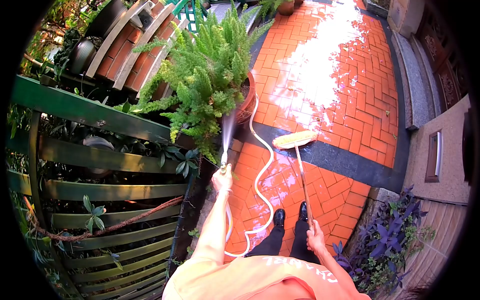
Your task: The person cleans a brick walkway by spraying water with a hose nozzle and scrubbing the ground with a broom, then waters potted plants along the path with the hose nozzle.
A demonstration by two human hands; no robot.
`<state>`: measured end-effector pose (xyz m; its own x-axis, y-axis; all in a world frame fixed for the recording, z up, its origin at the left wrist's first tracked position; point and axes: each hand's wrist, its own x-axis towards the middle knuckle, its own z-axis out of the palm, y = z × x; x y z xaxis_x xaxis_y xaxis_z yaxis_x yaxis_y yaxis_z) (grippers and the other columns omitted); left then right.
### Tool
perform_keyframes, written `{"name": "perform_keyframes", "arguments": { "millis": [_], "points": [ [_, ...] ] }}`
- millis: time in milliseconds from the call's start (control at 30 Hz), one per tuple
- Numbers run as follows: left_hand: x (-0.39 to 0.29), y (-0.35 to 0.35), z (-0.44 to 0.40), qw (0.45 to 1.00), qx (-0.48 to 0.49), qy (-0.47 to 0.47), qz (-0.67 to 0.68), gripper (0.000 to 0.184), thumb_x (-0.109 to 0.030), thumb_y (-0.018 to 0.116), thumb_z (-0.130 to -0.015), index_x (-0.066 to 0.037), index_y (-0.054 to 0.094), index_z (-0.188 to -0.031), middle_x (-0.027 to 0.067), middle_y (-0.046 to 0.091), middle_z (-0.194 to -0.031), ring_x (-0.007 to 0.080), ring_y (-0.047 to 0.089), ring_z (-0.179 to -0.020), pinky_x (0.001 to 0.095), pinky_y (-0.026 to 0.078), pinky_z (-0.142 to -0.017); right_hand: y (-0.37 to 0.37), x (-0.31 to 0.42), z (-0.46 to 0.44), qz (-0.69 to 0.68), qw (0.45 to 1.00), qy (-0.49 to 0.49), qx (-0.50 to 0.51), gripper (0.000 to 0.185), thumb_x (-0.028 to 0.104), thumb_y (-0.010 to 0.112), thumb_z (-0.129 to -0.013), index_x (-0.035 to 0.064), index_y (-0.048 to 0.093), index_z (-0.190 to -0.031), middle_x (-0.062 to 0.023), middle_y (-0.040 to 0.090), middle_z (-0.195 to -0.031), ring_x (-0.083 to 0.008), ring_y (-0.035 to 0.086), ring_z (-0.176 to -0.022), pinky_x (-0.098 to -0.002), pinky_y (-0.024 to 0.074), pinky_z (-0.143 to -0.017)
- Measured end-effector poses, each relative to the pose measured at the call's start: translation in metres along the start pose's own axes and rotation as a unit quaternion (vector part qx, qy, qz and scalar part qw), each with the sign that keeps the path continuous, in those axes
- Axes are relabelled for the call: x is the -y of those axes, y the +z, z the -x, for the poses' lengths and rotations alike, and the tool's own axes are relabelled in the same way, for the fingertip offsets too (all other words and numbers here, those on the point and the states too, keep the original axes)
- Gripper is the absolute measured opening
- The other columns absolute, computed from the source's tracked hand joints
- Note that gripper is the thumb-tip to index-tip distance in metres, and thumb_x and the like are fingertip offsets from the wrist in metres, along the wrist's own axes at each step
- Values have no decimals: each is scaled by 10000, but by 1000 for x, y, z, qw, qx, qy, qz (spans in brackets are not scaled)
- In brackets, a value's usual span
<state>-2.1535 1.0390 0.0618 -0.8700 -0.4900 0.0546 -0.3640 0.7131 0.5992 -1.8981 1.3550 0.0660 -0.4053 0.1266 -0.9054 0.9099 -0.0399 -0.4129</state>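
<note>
My left hand is closed around a hose nozzle, and a spray of water leaves its tip toward a bushy green fern. The fern grows in a reddish round pot. From the nozzle a pale hose runs down and loops across the tiles. My right hand grips the wooden handle of a broom. Its wide, pale yellow head rests on the dark stone strip ahead of my feet.
Wet orange tiles stretch ahead, with bright glare on them. A green slatted fence stands on my left. To the right are a stone step, a wall and a purple-leaved plant. Another pot stands far ahead.
</note>
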Motion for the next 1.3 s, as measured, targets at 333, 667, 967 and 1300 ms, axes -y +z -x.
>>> {"name": "perform_keyframes", "arguments": {
  "millis": [333,667,967,1300],
  "points": [
    [-2,-1,3,999,25,-31,-9,411,-458,660,-769,-50,669,-727,213,626,-722,384,630,-707,458,478,-621,0,-20,-21,-16,999,-41,26,510,67,418,-891,255,314,-1354,-19,404,-501,-133,416,-347,-289,358,-288],
    [-5,-8,0,991,63,-112,-46,468,-542,634,-749,-77,688,-779,202,655,-811,385,634,-813,464,499,-703,-5,-58,-73,-379,906,-10,188,252,377,522,-920,151,626,-964,12,544,-674,-97,474,-519,-232,382,-421],
    [8,-13,0,995,45,-87,-24,469,-532,638,-749,-66,682,-768,212,648,-794,397,629,-799,477,488,-695,1,-51,-73,-28,994,-101,41,496,52,402,-884,233,329,-1339,-29,403,-514,-137,417,-358,-291,353,-296],
    [18,-29,-3,996,42,-77,3,442,-490,665,-751,-49,660,-720,218,631,-726,398,625,-723,471,475,-630,23,20,7,0,999,-43,7,481,56,414,-875,223,353,-1322,-25,437,-563,-119,438,-405,-265,368,-319]
  ]
}}
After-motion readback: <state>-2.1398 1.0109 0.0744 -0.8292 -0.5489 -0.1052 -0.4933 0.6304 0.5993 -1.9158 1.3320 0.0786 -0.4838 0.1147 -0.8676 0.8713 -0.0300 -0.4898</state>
